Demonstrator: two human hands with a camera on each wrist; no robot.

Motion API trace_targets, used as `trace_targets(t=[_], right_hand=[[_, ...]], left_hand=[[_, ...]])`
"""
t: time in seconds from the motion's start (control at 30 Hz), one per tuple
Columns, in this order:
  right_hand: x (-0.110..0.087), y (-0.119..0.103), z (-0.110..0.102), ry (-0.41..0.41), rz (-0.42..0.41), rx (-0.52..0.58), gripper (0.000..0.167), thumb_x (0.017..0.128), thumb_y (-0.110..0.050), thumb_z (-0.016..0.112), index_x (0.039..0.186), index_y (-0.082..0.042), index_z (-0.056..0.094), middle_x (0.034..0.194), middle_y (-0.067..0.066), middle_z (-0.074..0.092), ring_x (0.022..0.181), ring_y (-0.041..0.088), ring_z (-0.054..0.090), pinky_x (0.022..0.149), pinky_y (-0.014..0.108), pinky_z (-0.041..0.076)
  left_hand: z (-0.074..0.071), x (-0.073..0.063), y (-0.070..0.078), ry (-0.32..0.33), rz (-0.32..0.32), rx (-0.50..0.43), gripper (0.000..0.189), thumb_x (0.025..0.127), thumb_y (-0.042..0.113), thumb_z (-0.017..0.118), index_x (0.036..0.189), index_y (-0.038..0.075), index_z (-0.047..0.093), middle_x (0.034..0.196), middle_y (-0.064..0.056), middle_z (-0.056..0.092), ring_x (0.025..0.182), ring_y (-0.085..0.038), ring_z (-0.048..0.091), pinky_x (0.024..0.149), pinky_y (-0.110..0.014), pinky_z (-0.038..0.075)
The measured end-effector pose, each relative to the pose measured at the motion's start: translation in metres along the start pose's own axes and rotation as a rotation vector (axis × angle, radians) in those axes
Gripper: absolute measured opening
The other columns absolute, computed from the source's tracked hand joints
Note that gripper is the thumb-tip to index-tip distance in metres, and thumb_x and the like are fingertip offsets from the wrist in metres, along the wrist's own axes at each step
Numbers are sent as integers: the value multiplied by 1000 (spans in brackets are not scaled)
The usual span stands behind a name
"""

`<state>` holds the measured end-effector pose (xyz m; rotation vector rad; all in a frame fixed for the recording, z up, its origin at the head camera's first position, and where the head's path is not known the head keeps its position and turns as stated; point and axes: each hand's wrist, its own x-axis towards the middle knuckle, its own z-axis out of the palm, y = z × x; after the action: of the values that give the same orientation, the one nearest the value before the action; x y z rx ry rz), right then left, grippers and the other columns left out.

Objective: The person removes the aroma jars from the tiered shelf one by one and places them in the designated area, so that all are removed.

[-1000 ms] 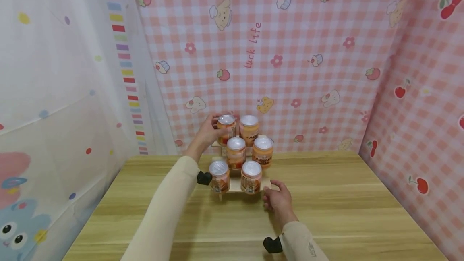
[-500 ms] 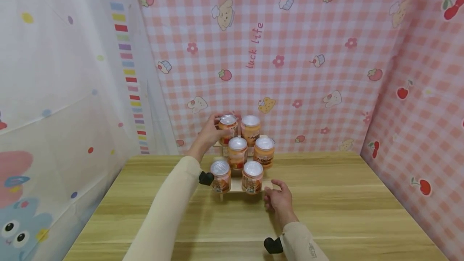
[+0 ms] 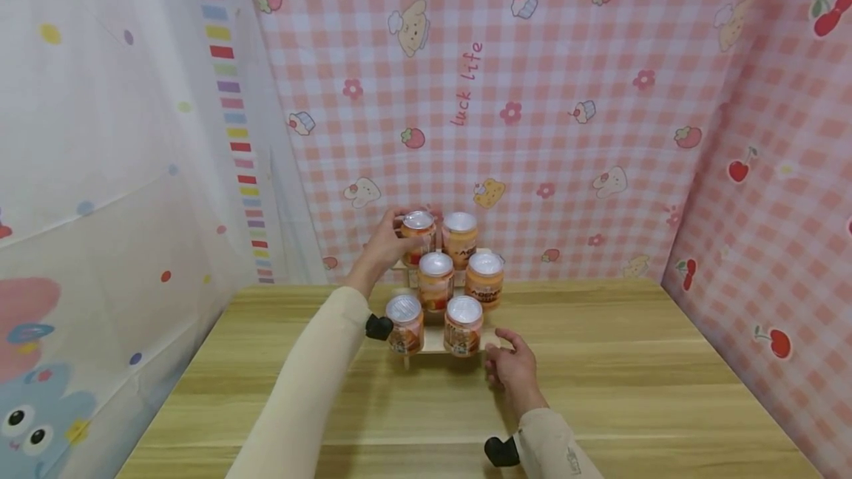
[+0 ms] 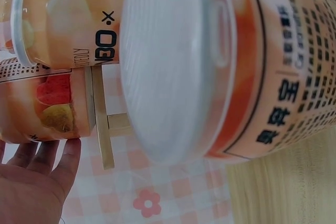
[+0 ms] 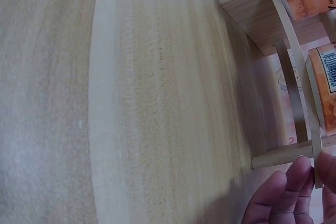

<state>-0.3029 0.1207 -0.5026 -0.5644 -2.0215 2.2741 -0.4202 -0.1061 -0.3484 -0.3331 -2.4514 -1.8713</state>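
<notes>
On a small stepped wooden rack (image 3: 434, 339), fruit cans with orange labels and pale lids stand upright, two on each of three tiers. My left hand (image 3: 387, 244) holds the top-left can (image 3: 418, 233), its fingers and thumb around the sides. In the left wrist view, the fingertips (image 4: 71, 153) lie against that can's printed wall, while a front can (image 4: 273, 66) fills much of the picture. Down at the right end of the lowest tier, my right hand (image 3: 514, 368) pinches the shelf board, with the thumb (image 5: 328, 170) on one face and fingers on the other.
The rack stands on a wood-grain table (image 3: 599, 375) near its back edge. Behind it hangs a pink checked cloth (image 3: 552, 146), with a white dotted cloth (image 3: 120, 168) on the left. Another checked cloth (image 3: 785, 242) bounds the right side.
</notes>
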Motion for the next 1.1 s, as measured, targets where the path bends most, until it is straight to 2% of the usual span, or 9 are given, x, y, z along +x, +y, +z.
trace_targets(t=[0.53,0.7,0.87,1.1], right_hand=[[-2,-3,-2,-16,12,-26,43,95,-3,63,136,-4,51,73,4,60,56,11,54,44,23,43],[-1,-4,-4,-30,6,-48,43,95,-4,64,135,-3,51,74,5,61,56,11,55,45,24,44],[1,-4,-6,-38,9,-79,42,94,-6,65,135,-4,52,75,5,62,57,12,56,46,25,45],[1,-4,-8,-53,4,-95,43,94,-7,66,135,-4,52,75,4,63,57,11,57,46,25,45]], left_hand=[[-1,0,0,24,-13,44,58,87,15,78,136,14,46,144,-14,46,127,-30,48,101,-44,46],[-5,1,2,77,29,69,63,85,20,81,137,11,47,142,-15,49,125,-29,52,99,-40,48],[-26,-2,11,145,70,102,67,84,24,81,139,9,46,138,-16,52,122,-30,53,100,-42,47],[-75,-20,13,187,81,152,73,86,25,80,145,7,40,142,-18,49,126,-33,50,103,-48,45]])
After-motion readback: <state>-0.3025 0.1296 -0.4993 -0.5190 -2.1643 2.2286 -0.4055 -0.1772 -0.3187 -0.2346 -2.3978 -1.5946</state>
